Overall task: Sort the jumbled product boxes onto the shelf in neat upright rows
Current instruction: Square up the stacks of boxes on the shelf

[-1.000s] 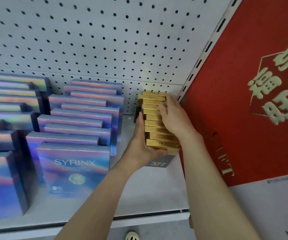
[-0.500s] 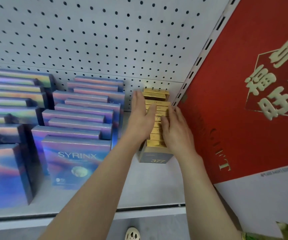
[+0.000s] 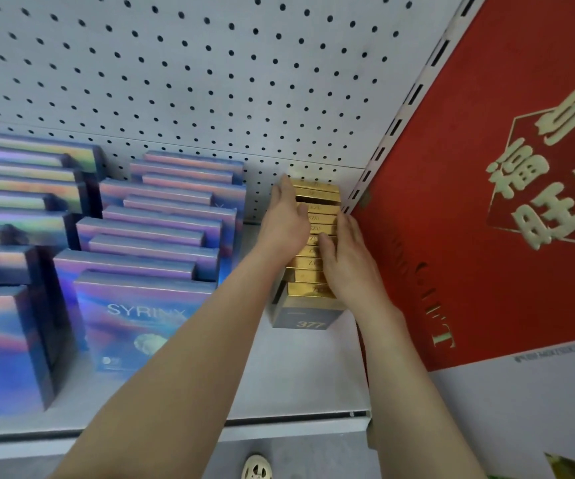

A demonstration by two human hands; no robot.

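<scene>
left hand [image 3: 284, 224]: I have it flat against the left flank of the gold boxes [image 3: 317, 236], fingers straight, reaching to the back of the row. Not gripping.
right hand [image 3: 346, 261]: I have it flat over the right half of the row's tops, fingers extended. Pressing, not gripping.
gold boxes: one upright row running front to back between my two palms; gold tops up, front box shows "377" on a dark face.
edge, right of grip: slotted upright [image 3: 393, 133] and red panel [image 3: 486, 202] just beside my right hand; tight there.
edge, behind grip: pegboard back wall [image 3: 210, 81] meets the rear of the row.
room, left of grip: bare strip of shelf [image 3: 300, 382] between my left hand and the iridescent SYRINX boxes [image 3: 148, 257].
room, front of grip: open shelf deck from the "377" face out to the shelf lip.
shelf contents: SYRINX boxes stand upright in several front-to-back rows, further left of grip; some rows sit unevenly.
below lip: a shoe [image 3: 255, 466] on the floor.
</scene>
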